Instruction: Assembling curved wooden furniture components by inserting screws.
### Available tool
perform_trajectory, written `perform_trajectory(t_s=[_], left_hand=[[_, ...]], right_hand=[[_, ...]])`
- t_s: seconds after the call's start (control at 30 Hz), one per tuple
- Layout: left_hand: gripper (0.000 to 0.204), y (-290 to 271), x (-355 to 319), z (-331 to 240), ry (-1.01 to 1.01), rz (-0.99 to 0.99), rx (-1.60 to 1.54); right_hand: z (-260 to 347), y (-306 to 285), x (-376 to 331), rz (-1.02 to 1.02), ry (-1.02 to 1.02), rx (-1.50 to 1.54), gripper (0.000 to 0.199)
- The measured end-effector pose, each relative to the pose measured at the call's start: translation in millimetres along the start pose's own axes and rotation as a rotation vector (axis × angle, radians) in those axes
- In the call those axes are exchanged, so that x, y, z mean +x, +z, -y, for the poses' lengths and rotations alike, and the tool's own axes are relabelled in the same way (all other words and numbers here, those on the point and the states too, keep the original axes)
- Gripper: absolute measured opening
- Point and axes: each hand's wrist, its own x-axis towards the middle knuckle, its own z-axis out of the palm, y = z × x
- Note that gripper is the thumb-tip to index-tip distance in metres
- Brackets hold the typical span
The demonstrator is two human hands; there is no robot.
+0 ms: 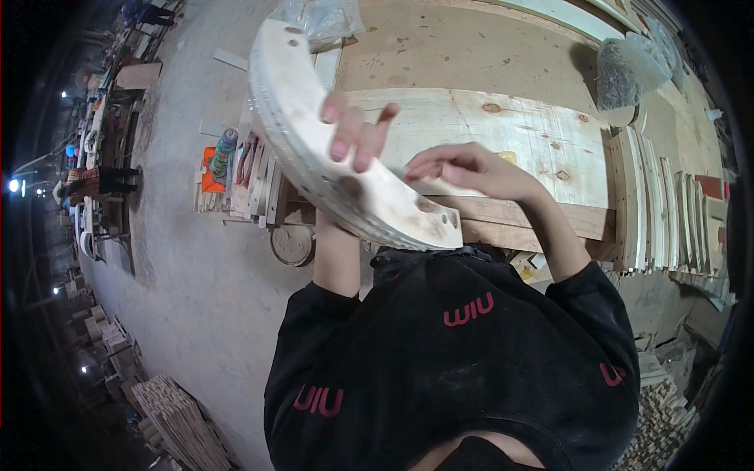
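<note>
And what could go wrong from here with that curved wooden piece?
The curved wooden piece might twist or slip, since only the left hand appears to grip it; the right hand looks empty. The piece's lower end, seemingly close to the black shirt, could catch the cloth.

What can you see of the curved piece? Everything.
The curved piece is a pale, wood-like arc with brown smudges, holes near both ends and a greyish, textured outer edge. It slants, upper end leftward, lower end near the shirt. The left hand holds it, fingers over the inner edge; right hand contact is unclear.
</note>
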Motion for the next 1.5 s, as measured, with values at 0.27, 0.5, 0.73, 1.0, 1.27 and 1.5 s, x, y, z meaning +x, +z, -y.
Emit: perform_trajectory(t_s=[0.27, 0.5, 0.73, 1.0, 1.27, 1.5], left_hand=[[0.077, 3, 10, 31, -0.166, -0.023, 0.271], [0.096, 21, 15, 31, -0.356, -0.160, 0.211], [0.106, -12, 10, 7, -0.269, -0.241, 0.892], [0.064, -16, 12, 14, -0.344, -0.346, 0.977], [0.063, -36, -13, 39, -0.239, -0.446, 0.962], [0.070, -68, -52, 74, -0.150, -0.783, 0.775]], right_hand=[[3, 6, 8, 0.320, 0.040, 0.246, 0.047], [5, 27, -7, 0.156, -0.021, 0.446, 0.048], [56, 14, -27, -0.528, -0.093, -0.344, 0.056], [64, 7, -43, -0.701, 0.018, -0.742, 0.060], [40, 1, -58, -0.649, 0.045, -0.640, 0.067], [17, -71, -71, -0.608, 0.164, -0.679, 0.072]])
